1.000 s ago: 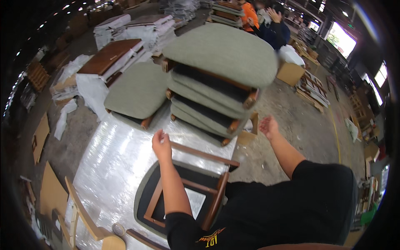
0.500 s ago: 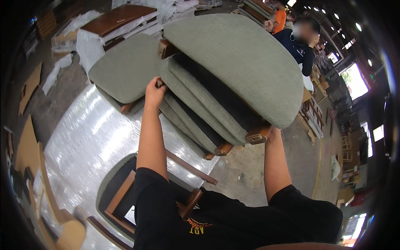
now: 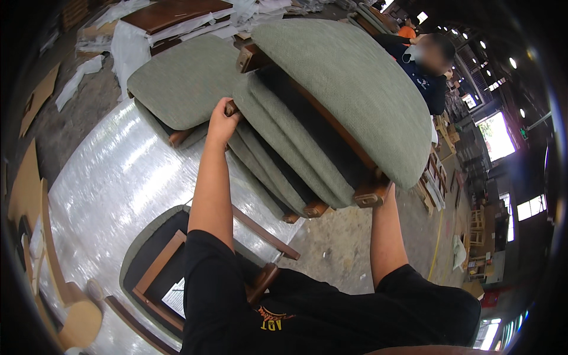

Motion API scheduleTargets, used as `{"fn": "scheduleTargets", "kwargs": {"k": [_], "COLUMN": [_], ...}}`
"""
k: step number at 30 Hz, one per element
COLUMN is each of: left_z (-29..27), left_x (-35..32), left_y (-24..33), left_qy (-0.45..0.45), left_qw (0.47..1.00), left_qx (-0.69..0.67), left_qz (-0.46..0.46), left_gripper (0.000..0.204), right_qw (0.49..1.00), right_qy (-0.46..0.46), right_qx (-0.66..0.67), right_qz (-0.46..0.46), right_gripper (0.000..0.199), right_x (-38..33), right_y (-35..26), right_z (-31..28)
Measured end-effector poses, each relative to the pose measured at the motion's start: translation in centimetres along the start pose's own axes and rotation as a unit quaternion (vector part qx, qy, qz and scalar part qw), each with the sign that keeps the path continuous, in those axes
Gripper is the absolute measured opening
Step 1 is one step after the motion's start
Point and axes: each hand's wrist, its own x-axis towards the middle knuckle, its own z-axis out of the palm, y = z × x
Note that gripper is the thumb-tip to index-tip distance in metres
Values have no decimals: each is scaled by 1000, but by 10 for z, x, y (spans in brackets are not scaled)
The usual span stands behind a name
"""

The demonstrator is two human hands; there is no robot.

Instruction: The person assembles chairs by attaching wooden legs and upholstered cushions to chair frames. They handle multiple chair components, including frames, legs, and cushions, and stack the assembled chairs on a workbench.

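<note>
Several chair parts with grey-green upholstered pads and brown wooden ends lie in a tilted stack before me. The top upholstered chair part [image 3: 349, 89] slants over the others, with its dark underside and wooden rail partly showing. My left hand [image 3: 223, 125] is closed around a wooden end [image 3: 231, 108] at the stack's left side. Beside the top part's right wooden end [image 3: 373, 195] is my right hand [image 3: 388, 198], its fingers hidden behind the wood. Left of the stack lies another grey-green upholstered part [image 3: 183, 83].
A plastic-wrapped surface [image 3: 112, 171] lies under the stack. Nearer me, an upturned upholstered chair part [image 3: 151, 266] shows wooden rails. Brown wooden panels [image 3: 177, 18] in white wrapping stand behind. At the back right is a person in dark clothing [image 3: 423, 80]. Curved wooden pieces [image 3: 53, 248] lie left.
The top chair part has tilted slightly, so more of its wooden rail shows. Both hands keep their places at the stack. The person behind has leaned, one arm now stretched out toward the left.
</note>
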Motion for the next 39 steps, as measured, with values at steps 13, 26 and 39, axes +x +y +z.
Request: {"fn": "scheduleTargets", "kwargs": {"k": [13, 26, 39], "left_z": [-153, -240, -232], "left_x": [-370, -617, -607], "left_y": [-44, -40, -53], "left_qy": [194, 398, 316], "left_qw": [968, 788, 770], "left_qx": [-94, 454, 441], "left_qz": [-126, -117, -337], "left_gripper": [15, 52, 70], "right_qw": [754, 671, 480], "right_qy": [-299, -443, -707], "right_qx": [-526, -588, -510], "right_qz": [255, -90, -97], "right_gripper": [14, 24, 21], "right_x": [-232, -271, -414], "right_y": [177, 357, 408], "right_z": [-17, 225, 186]}}
